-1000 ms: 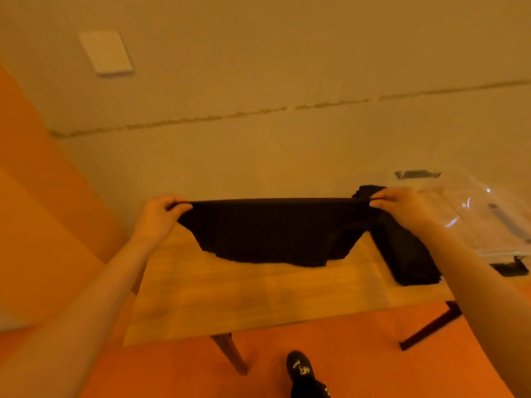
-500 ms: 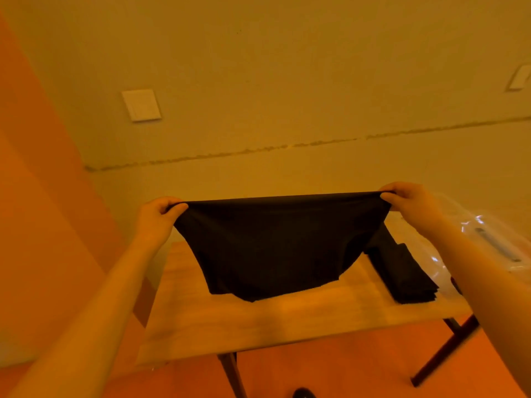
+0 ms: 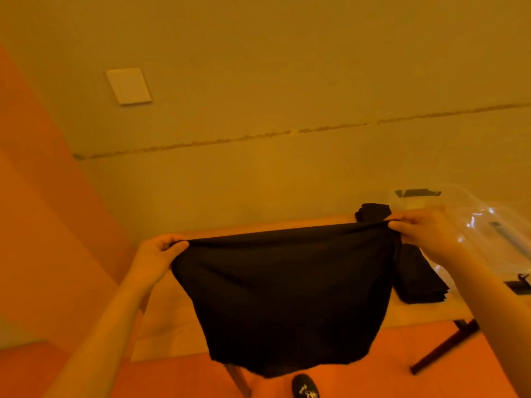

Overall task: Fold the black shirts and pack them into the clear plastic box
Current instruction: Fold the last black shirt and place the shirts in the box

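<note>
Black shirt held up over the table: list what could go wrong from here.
1. The black shirt hangs only from pinches by the left hand and right hand; a slip might drop one corner.
2. Its hem hangs past the wooden table edge, so it may drag when laid down.
3. Swinging it right could disturb the folded shirts beside the clear plastic box.

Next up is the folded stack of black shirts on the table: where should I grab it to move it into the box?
Take the folded stack by its long sides, coming down from above. It lies flat on the table, beside the clear plastic box. Both hands now hold the hanging shirt.
</note>
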